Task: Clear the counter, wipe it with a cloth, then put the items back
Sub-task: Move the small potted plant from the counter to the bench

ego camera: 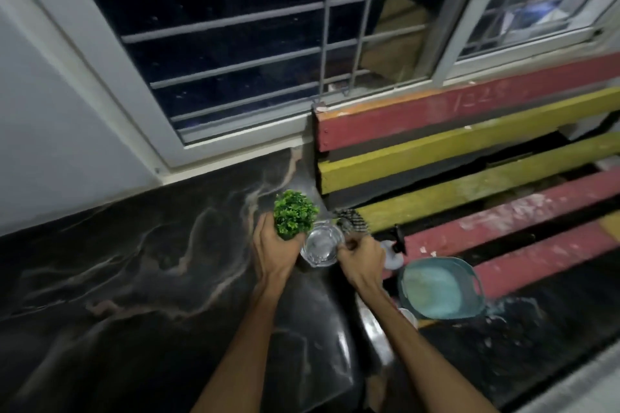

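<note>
1. Your left hand (275, 253) is wrapped around the small green potted plant (295, 216) at the right end of the dark marble counter (134, 261). Grip low so it stays upright.
2. Your right hand (360, 261) pinches the clear glass cup (321, 245); keep it level.
3. The checkered cloth (352, 220) lies just behind.
4. The red bench slat (436, 111) has faint scratched marks; can't read them.

The left hand (275, 251) covers the pot under the small green plant (295, 216), so its base cannot be seen. The right hand (360, 261) hides part of the white spray bottle (393, 253), and the checked cloth (354, 220) is half hidden behind the glass (320, 246). The teal tub (439, 288) is blurred.
</note>
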